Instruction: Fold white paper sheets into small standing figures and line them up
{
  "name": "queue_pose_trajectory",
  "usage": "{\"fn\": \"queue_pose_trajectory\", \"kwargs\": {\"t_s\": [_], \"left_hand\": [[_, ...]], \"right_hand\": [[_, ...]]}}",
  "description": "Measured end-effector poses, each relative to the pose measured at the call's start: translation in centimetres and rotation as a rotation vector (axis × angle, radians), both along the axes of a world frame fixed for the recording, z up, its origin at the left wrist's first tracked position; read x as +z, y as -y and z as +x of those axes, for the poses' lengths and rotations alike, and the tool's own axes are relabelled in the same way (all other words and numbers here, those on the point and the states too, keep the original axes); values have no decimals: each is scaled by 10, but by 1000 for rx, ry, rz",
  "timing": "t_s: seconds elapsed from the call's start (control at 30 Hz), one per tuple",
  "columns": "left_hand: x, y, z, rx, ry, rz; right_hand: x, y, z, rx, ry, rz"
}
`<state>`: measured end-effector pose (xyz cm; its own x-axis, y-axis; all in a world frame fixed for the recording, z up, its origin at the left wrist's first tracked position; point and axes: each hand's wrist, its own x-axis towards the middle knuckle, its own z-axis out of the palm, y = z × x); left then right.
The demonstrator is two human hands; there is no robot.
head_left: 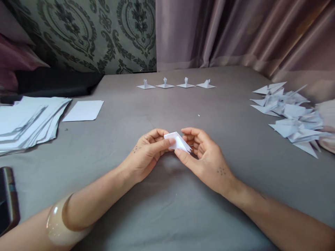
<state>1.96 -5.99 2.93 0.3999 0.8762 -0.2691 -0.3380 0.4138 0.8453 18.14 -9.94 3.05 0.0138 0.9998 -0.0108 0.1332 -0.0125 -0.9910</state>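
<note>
A small piece of folded white paper (176,140) is held above the table's middle, its layered points facing lower right. My left hand (146,150) pinches its left side, thumb on top and fingers behind. At the right, my right hand (202,153) curls around the pointed end. Its thumb tip touches the lower edge, while the index finger arches a little away from the paper. The other right fingers are bent and partly hidden behind the points, so their contact cannot be made out.
Several folded paper figures (186,83) stand in a row at the back. To the right lies a heap of pointed folded papers (290,108). At left are a stack of white sheets (34,122), a smaller paper pile (84,110) and a phone (9,198) near the edge.
</note>
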Motion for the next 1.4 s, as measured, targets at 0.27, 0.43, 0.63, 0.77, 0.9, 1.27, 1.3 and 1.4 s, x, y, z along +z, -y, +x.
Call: {"fn": "queue_pose_trajectory", "kwargs": {"t_s": [0.27,0.43,0.63,0.77,0.9,1.27,1.3,1.4], "left_hand": [[-2,2,-1,-29,-231,196],[-3,2,-1,37,-407,549],[4,-5,5,87,-157,370],[23,-18,7,183,-78,404],[39,-36,8,237,-48,497],[25,-79,14,415,-47,489],[19,-78,15,442,-62,499],[5,-73,17,483,-110,508]], "right_hand": [[3,-6,7,-84,41,116],[-1,-7,7,-25,176,264],[4,-21,2,-135,84,351],[27,-39,-2,-97,203,466],[48,-60,-8,-96,274,582],[20,-113,-18,-133,224,519],[13,-114,-19,-137,230,520],[-6,-114,-20,-121,245,519]]}}
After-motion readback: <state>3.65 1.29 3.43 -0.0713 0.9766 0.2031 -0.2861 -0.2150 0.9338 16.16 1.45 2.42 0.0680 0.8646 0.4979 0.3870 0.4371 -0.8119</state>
